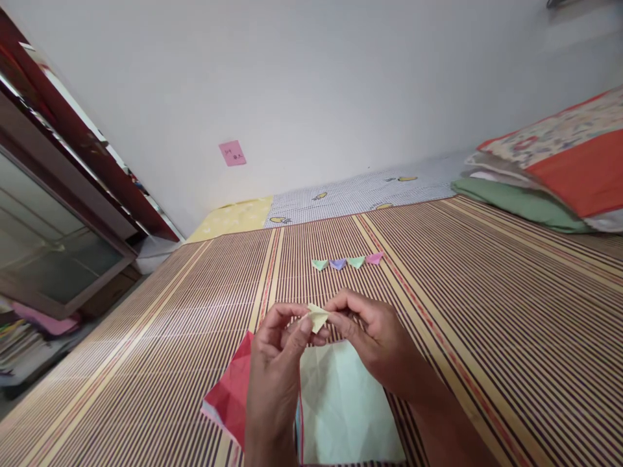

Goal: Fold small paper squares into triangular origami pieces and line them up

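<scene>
A small folded piece of pale yellow paper [318, 318] is held up between my two hands. My left hand [285, 344] pinches its left side between thumb and fingers. On the right side, my right hand [363, 324] grips it with thumb and index finger. Beneath the hands lies a pale green sheet of paper [348, 402] with visible creases. A red sheet of paper [231, 389] sits at the left, partly hidden by my left hand and forearm.
Several small folded paper triangles, including a purple one [337, 264] and a pink one [374, 258], lie in a row on the striped mat [170, 337]. Folded bedding [549, 175] is stacked at the far right. A pink note [232, 153] is on the wall.
</scene>
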Motion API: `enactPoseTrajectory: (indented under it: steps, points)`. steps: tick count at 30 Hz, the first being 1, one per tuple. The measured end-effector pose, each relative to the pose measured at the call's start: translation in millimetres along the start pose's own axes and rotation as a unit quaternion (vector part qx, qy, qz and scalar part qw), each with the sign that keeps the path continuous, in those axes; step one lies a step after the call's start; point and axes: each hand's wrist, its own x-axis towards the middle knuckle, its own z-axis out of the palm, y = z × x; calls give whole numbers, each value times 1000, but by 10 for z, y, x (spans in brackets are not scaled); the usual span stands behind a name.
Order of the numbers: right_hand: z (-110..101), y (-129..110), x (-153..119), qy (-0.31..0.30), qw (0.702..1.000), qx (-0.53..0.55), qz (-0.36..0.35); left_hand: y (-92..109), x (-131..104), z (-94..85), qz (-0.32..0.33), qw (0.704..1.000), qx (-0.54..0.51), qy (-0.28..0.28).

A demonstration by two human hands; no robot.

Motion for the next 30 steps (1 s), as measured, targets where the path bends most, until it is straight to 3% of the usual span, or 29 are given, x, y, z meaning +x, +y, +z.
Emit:
enactPoseTrajectory:
  steps: [4, 8, 11, 30]
  points:
    - [0, -21, -6, 6, 1000, -14, -13, 13, -9, 0, 19, 1000, 23, -2]
    - [5, -68, 9, 60, 993, -57, -85, 10, -19, 38, 50, 997, 64, 16]
    - [19, -83, 10, 66, 990, -61, -111, 13, -32, 67, 62, 993, 96, 8]
    - [52, -103, -2, 73, 993, -27, -91, -18, -47, 98, 59, 992, 107, 16]
